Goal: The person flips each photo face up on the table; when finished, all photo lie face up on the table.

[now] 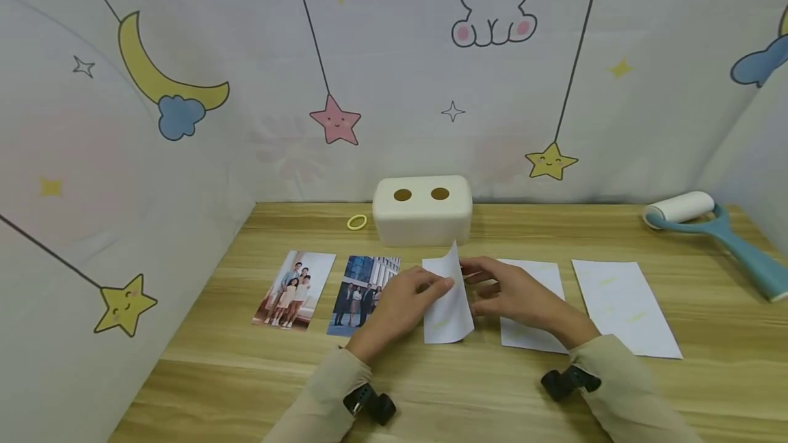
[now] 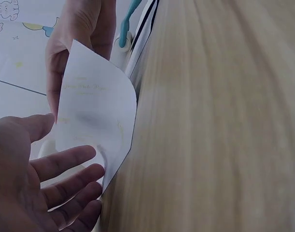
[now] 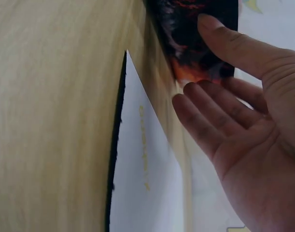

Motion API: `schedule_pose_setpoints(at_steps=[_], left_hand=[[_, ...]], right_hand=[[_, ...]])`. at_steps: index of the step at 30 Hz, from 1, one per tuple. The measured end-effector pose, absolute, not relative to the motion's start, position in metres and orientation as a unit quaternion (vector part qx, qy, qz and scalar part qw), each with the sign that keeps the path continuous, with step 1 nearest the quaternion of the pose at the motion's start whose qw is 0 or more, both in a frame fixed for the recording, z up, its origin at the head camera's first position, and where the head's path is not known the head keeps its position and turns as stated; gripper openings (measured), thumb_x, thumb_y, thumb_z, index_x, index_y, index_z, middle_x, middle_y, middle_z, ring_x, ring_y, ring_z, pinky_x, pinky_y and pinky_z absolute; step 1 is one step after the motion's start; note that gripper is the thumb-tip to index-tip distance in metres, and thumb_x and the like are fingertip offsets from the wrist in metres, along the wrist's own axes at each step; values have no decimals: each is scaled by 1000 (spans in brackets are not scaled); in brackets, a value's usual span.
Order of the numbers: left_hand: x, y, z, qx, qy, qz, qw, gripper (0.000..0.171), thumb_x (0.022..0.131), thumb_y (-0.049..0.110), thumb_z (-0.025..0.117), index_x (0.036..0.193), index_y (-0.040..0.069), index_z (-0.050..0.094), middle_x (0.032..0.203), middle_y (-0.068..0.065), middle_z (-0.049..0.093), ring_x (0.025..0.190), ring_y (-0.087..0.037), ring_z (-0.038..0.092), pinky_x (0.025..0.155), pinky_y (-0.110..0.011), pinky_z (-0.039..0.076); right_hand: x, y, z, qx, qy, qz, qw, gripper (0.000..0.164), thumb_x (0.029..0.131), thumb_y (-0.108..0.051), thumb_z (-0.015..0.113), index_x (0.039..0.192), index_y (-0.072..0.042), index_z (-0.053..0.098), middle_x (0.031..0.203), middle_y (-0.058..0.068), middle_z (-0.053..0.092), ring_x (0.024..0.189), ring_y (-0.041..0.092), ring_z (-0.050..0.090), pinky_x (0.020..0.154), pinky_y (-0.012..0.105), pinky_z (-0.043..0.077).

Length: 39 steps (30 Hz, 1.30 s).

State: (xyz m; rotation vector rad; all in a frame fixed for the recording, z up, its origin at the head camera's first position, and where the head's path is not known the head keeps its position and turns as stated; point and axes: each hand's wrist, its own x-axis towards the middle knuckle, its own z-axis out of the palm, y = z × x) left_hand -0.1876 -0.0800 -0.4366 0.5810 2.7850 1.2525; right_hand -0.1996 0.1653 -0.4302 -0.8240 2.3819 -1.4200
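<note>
A cream two-holed box [image 1: 423, 219] stands on the wooden table [image 1: 209, 361], a yellow ring [image 1: 355, 230] beside it. A blue-handled roller [image 1: 721, 225] lies at the right; cartoon-printed white cloth [image 1: 400, 74] hangs behind.

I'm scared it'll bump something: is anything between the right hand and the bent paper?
Nothing visible. The right hand is close beside the bent paper, and the nearby flat white paper lies below that hand, not between them.

I see the photo print [image 1: 453, 314] on the wood-grain table [image 1: 470, 395], bent, its right side lifted. Its white back bears faint yellow marks; its face [image 3: 185, 44] (per my right-wrist feed) is black and fiery orange.
</note>
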Motion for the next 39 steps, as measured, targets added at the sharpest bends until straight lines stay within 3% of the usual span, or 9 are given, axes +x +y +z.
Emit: schedule_pose_setpoints(at_steps=[11, 22, 31, 39], left_hand=[[-189, -78, -437, 134, 882, 449, 52, 53, 102, 60, 61, 112, 13, 83, 113, -1, 73, 105, -20, 66, 89, -43, 54], [-192, -79, -437, 129, 862, 487, 63, 39, 103, 46, 65, 117, 14, 82, 118, -1, 75, 112, -22, 67, 93, -45, 53], [-191, -81, -436, 135, 813, 564, 61, 21, 100, 19, 70, 111, 3, 78, 100, -7, 77, 74, -21, 73, 67, -34, 58], [-189, -82, -427, 122, 786, 603, 69, 19, 98, 11, 71, 112, -1, 75, 92, -7, 72, 71, -21, 71, 66, -38, 63]], right_hand=[[-197, 156, -432, -292, 814, -487, 123, 78, 91, -13, 86, 155, 4, 46, 144, 19, 62, 124, 36, 65, 98, 45, 57], [-195, 155, -434, -266, 818, -494, 125, 77, 91, -14, 87, 156, -3, 49, 144, 16, 61, 125, 37, 64, 102, 47, 54], [-195, 149, -437, -254, 820, -503, 98, 50, 97, -6, 79, 141, 3, 58, 133, 20, 65, 120, 37, 67, 100, 47, 56], [-195, 145, -441, -236, 819, -515, 92, 37, 99, -11, 77, 130, 1, 62, 129, 18, 67, 117, 35, 68, 98, 46, 57]])
